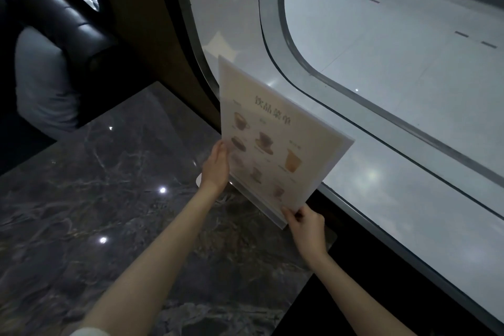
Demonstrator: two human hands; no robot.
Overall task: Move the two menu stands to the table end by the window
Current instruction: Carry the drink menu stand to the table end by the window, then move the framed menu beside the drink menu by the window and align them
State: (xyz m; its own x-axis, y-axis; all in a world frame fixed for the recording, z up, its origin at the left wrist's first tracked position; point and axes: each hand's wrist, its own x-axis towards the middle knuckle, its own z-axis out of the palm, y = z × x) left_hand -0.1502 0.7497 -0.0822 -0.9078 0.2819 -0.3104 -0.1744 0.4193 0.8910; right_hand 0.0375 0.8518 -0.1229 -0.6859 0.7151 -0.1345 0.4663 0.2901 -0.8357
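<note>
Both hands (216,165) (edge grips) on menu stand (281,142)

Dark tufted leather seat (68,16) at far left, a person in a grey shirt (41,84) sitting against it. Pale tiled floor (395,43) visible outside.

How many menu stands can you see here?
1: a clear acrylic menu stand with a cream drinks sheet, at the marble table's window end, held by both hands. A second may be hidden behind.
</note>
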